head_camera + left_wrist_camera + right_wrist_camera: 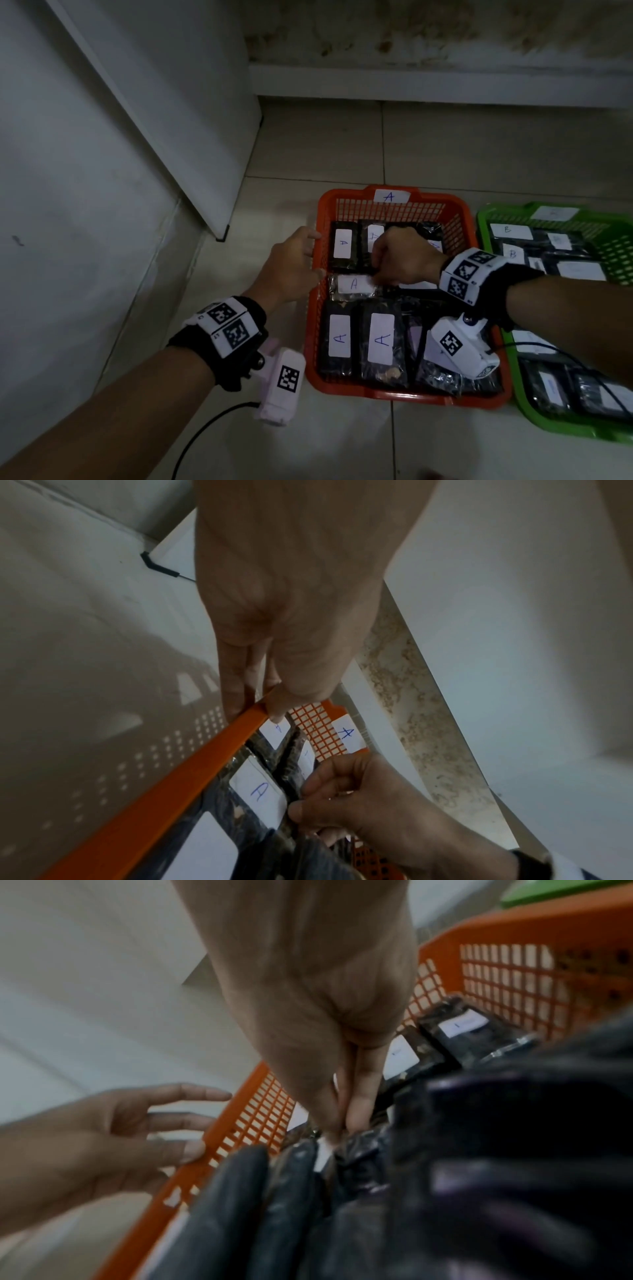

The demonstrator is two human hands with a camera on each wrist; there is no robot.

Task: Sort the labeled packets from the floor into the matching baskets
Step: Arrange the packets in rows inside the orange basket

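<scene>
Evidently placing: the right hand [407, 257] has its grip clamped on a dark plastic packet with a white "A" label [354, 284] mid-way inside the orange mesh plastic basket [394, 394], whose rim the left hand [291, 267], grip apart, steadies; next should come a flat release.

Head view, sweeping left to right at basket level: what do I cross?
White cabinet, left hand, orange basket, green basket. Right hand, pinching an A packet, overlaps the orange basket, so unplaced.
</scene>
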